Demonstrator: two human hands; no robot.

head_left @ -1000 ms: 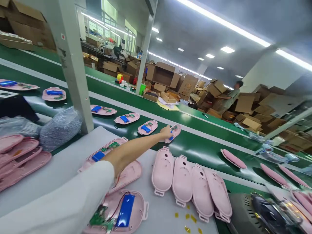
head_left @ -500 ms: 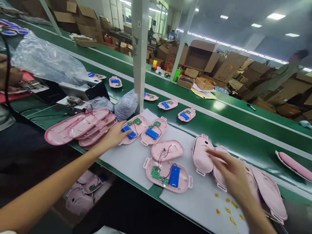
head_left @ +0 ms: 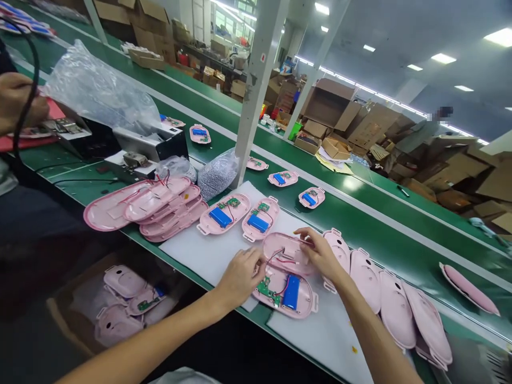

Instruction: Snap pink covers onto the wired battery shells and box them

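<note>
My left hand (head_left: 243,274) is closed at the left edge of an opened pink case, its fingertips pinched by the thin wires. My right hand (head_left: 318,249) grips the right end of the pink cover (head_left: 280,246), with a bit of yellow at a fingertip. Below the cover lies the pink base (head_left: 306,306), holding a green circuit board (head_left: 266,288) and a blue battery (head_left: 292,292). Red and dark wires run between cover and base. Two more open pink bases (head_left: 240,209) (head_left: 269,207) with batteries lie just behind.
Stacked pink covers (head_left: 156,200) lie at the left, beside a metal device (head_left: 140,144) and a bead-filled bag (head_left: 218,173). Closed pink cases (head_left: 364,277) line the right. A post (head_left: 258,80) rises behind. A person's hand (head_left: 20,104) is at far left.
My left hand has left the blue battery in a rear base and come to the wires. My right hand has moved left from the closed cases to the cover. The view has shifted.
</note>
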